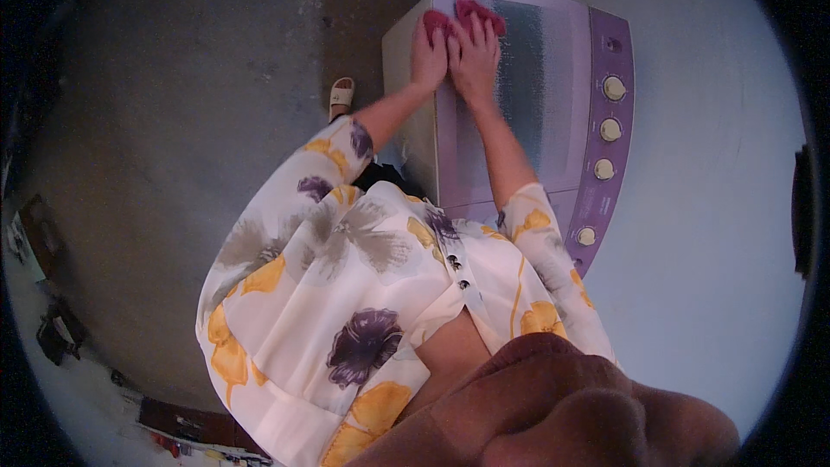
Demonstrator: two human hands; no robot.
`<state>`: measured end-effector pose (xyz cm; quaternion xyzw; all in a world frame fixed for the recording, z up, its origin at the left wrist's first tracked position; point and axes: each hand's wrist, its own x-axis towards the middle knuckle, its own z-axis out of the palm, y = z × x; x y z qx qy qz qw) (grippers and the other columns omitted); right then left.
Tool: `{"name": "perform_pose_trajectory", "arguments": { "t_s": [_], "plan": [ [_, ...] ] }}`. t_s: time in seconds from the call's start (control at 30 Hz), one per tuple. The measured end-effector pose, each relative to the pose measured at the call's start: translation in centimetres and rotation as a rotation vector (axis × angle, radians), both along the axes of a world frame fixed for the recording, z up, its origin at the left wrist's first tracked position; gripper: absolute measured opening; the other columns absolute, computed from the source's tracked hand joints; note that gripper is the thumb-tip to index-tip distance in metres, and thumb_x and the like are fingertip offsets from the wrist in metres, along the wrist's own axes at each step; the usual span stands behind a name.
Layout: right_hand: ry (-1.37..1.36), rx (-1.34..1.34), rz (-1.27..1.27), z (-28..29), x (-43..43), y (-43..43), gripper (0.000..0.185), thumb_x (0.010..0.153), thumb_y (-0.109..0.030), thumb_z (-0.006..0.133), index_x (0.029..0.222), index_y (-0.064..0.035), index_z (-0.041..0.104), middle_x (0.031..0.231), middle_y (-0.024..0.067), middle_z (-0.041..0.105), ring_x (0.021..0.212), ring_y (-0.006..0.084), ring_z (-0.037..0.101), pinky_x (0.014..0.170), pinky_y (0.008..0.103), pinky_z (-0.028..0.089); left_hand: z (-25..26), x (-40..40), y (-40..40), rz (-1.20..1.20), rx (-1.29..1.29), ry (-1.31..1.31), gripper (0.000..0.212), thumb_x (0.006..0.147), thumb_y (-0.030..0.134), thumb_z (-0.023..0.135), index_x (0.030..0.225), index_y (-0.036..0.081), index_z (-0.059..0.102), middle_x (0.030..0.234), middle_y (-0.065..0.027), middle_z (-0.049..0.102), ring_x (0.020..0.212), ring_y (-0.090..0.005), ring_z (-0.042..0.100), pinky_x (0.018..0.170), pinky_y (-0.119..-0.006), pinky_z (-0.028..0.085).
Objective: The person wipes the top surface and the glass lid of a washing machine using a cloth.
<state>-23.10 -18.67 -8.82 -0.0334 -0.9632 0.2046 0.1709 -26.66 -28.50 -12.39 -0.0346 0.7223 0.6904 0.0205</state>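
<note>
In the head view a twin-tub washing machine (447,143) with a light purple top and a translucent lid (525,78) stands before me, to the right of my feet. My left hand (430,55) is at the lid's far left corner, its fingers around a bunched part of a red cloth (481,16). Right beside it, my right hand (475,58) lies palm down, fingers on another part of red cloth against the top. Whether these are one cloth or two, I cannot tell. A darker purple control panel (600,143) with several cream knobs runs along the machine's right side.
A pale wall (707,143) rises right behind the control panel. Grey floor (194,78) spreads to the left, where my foot in a cream sandal (342,92) shows beside the machine. Dark items and a low brown piece of furniture (188,421) line the lower left rim.
</note>
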Motion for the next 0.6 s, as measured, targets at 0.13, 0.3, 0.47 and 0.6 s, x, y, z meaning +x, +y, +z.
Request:
{"name": "perform_pose_trajectory", "arguments": {
  "t_s": [0.13, 0.3, 0.47, 0.6],
  "plan": [
    [0.046, -0.040, -0.040, -0.5, -6.5, -0.6, 0.043, 0.102, -0.037, 0.054, 0.143, -0.0292, 0.061, 0.159, 0.0101, 0.046, 0.149, 0.0399, 0.035, 0.122, 0.0591, 0.024, -0.3, -6.8, -0.3, -0.030, -0.052, -0.058, 0.051, 0.108, 0.032, 0.047, 0.149, 0.003, 0.047, 0.147, -0.0229, 0.056, 0.134, -0.0384, 0.055, 0.113, -0.044, 0.042],
    [-0.010, -0.008, 0.006, -1.8, -4.8, 0.6, 0.043, 0.101, -0.034, 0.055, 0.144, -0.0291, 0.060, 0.160, 0.0105, 0.045, 0.149, 0.0385, 0.036, 0.121, 0.0593, 0.024, -0.2, -4.9, -0.3, -0.029, -0.094, 0.100, 0.050, 0.108, 0.030, 0.045, 0.149, 0.002, 0.047, 0.148, -0.0245, 0.054, 0.135, -0.0398, 0.054, 0.113, -0.045, 0.042],
    [-0.135, 0.007, 0.042, -1.5, 6.9, -0.5, 0.042, 0.100, -0.025, 0.057, 0.142, -0.0229, 0.063, 0.160, 0.0129, 0.044, 0.149, 0.0387, 0.036, 0.122, 0.0571, 0.025, -0.2, 7.9, -0.9, -0.047, -0.105, -0.118, 0.049, 0.106, 0.018, 0.046, 0.151, -0.001, 0.041, 0.146, -0.0264, 0.051, 0.134, -0.0418, 0.051, 0.114, -0.046, 0.040],
    [-0.202, -0.024, 0.031, 0.0, 19.2, -2.2, 0.046, 0.097, -0.020, 0.061, 0.143, -0.0223, 0.062, 0.162, 0.0122, 0.042, 0.151, 0.0377, 0.033, 0.123, 0.0560, 0.023, -0.4, 20.0, -3.2, -0.165, -0.102, -0.239, 0.052, 0.105, 0.017, 0.045, 0.152, -0.004, 0.036, 0.143, -0.0296, 0.050, 0.132, -0.0445, 0.051, 0.112, -0.048, 0.040]
  ]
}}
